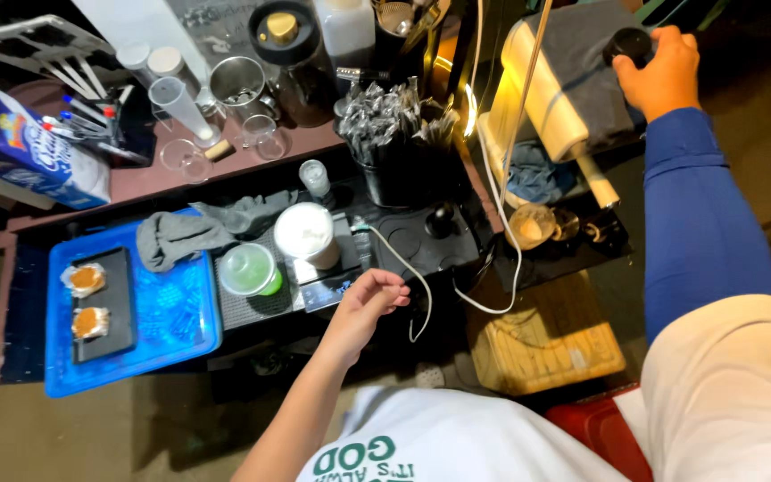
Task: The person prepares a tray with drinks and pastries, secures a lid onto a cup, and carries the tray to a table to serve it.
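Note:
My left hand point(369, 301) hovers with its fingers curled just in front of a small digital scale point(327, 287), holding nothing. On the scale stands a white cup point(307, 234). A clear lidded cup with green liquid point(248, 270) sits beside it. My right hand point(662, 67), in a blue sleeve, reaches far right and grips a small round black object point(628, 42) resting on a dark cloth point(586, 80).
A blue tray point(167, 312) holds a black plate with two wrapped pastries point(85, 278) and a grey rag point(180, 236). A milk carton point(24, 147), glass beakers point(185, 112), a holder of silver sachets point(394, 120), a paper-towel roll point(542, 94), a white cable point(421, 286) and a wooden block point(546, 339) surround the area.

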